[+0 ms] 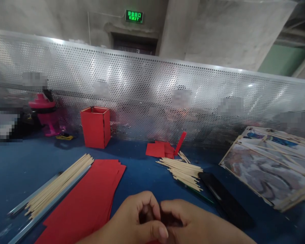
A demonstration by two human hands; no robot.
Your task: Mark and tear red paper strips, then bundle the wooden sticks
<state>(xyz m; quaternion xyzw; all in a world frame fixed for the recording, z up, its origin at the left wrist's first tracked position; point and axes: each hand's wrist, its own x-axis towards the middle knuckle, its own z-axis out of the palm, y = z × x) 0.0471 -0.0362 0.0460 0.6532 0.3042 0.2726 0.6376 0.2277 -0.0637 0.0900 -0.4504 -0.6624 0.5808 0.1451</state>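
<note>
My left hand and my right hand meet at the bottom middle of the view, fingers curled inward and fingertips close together. What they grip, if anything, is hidden; a sliver of red shows beneath them at the lower edge. Left of my hands lie long red paper sheets in an overlapping stack. Beside those sheets rests a bundle of thin wooden sticks between two metallic strips. A second loose pile of shorter wooden sticks sits beyond my right hand.
A red open-topped box stands by the perforated metal screen. Small red paper pieces, a dark flat case, a pink cup-like item and a yellow-black item share the blue table. A stick-framed picture panel leans at right.
</note>
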